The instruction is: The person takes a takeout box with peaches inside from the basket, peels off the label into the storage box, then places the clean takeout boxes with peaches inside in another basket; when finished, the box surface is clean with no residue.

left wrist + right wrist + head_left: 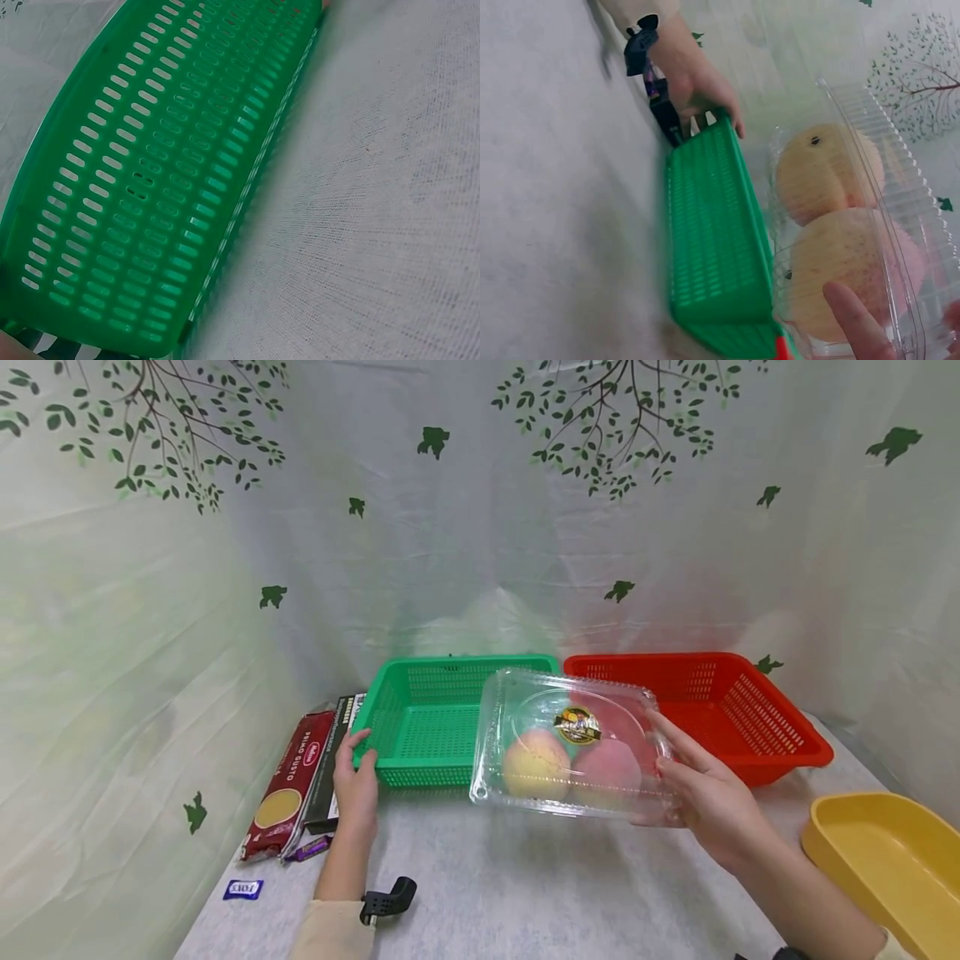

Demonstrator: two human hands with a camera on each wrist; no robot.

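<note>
My right hand grips the right end of a clear plastic clamshell box, tilted up above the table. Two pinkish-yellow peaches lie inside, and a black and gold round sticker is on the lid. One finger lies along the box in the right wrist view. My left hand holds the left end rim of a green perforated basket. The left wrist view is filled mostly by the basket's side wall; only a sliver of that hand shows there.
A red basket stands right of the green one. A yellow tub sits at the near right. Left of the green basket lie a dark red food packet, a black box, a purple-wrapped bar and a small blue packet.
</note>
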